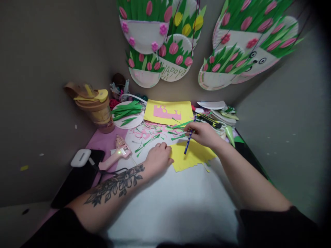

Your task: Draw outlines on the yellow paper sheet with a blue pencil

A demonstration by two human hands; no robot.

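Observation:
A blue patterned pencil (190, 140) is pinched in the fingers of my right hand (203, 133), its lower end over a piece of yellow paper (191, 158). That paper lies on the white work surface and has an uneven, cut lower edge. At its left edge rests my left hand (159, 157), fingers curled down and thumb against the paper. Thin green paper strips (147, 144) and pink scraps lie behind my hands. Farther back is a yellow sheet (168, 112) bearing a pink cut-out piece (165, 113).
Left of my left hand lie a pink glue gun (116, 156), a white earbud case (80, 157) and a cup (100, 112). A paper plate (128, 115) holds green strips. Cutter knives (209, 120) lie back right. Paper-plate tulip baskets (144, 34) hang on the wall.

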